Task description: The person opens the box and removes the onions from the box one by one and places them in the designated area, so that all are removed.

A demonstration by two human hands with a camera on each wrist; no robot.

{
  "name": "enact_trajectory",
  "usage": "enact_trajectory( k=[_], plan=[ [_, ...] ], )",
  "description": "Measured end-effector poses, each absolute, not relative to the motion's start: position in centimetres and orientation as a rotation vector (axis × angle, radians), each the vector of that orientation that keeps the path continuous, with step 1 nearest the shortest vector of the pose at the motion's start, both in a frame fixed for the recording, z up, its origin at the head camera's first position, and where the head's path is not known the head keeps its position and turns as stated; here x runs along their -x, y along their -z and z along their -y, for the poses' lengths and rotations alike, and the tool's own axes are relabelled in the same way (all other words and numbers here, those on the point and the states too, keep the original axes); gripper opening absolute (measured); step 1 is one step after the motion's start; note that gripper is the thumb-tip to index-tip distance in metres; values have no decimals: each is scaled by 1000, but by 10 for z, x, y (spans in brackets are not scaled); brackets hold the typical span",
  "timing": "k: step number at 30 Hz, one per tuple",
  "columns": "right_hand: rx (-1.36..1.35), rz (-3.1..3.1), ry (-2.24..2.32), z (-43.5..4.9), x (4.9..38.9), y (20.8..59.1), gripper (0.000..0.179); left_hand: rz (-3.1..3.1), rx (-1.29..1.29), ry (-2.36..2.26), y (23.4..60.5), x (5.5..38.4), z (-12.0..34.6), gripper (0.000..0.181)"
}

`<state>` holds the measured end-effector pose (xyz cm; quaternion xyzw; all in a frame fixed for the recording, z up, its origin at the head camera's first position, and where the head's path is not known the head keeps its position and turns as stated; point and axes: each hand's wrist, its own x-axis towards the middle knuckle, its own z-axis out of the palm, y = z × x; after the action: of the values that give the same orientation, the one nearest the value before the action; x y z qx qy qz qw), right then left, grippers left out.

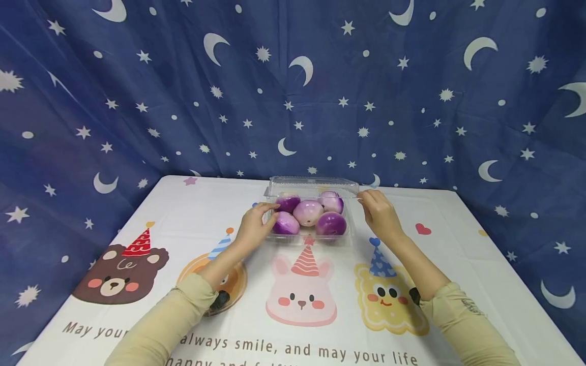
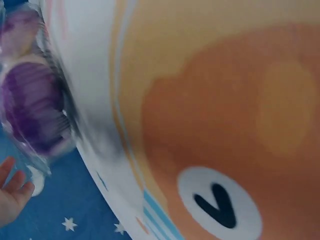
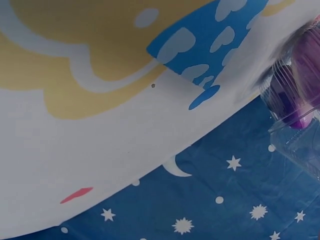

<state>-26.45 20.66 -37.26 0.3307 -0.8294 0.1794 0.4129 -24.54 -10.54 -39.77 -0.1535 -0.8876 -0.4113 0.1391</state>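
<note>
At frame centre, a clear rectangular plastic box (image 1: 349, 223) of glossy purple-white ovals (image 1: 308, 213), probably flimsy, best held by its rim (image 1: 308, 237), was pinched at the lid (image 1: 313, 188) by the right hand (image 1: 381, 212); the left hand (image 1: 253, 224) was placed alongside, fingers parted.

Clear box (image 1: 308, 236): centre of frame, five purple-and-white onions (image 1: 308, 212) inside
Lid (image 1: 313, 186): raised along the box's upper edge
Left hand (image 1: 254, 224): at the box's left edge
Right hand (image 1: 380, 211): pinches the lid's right corner
Tablecloth (image 1: 462, 249): white, cartoon faces, lower half
Backdrop (image 1: 329, 56): navy, moons and stars, upper half
</note>
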Motion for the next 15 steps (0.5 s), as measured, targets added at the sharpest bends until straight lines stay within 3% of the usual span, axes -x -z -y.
enact_trajectory(
  k=[15],
  plan=[
    [-824, 2084, -498, -207, 268, 377, 13, 2845, 550, 773, 412, 257, 116, 85]
  ],
)
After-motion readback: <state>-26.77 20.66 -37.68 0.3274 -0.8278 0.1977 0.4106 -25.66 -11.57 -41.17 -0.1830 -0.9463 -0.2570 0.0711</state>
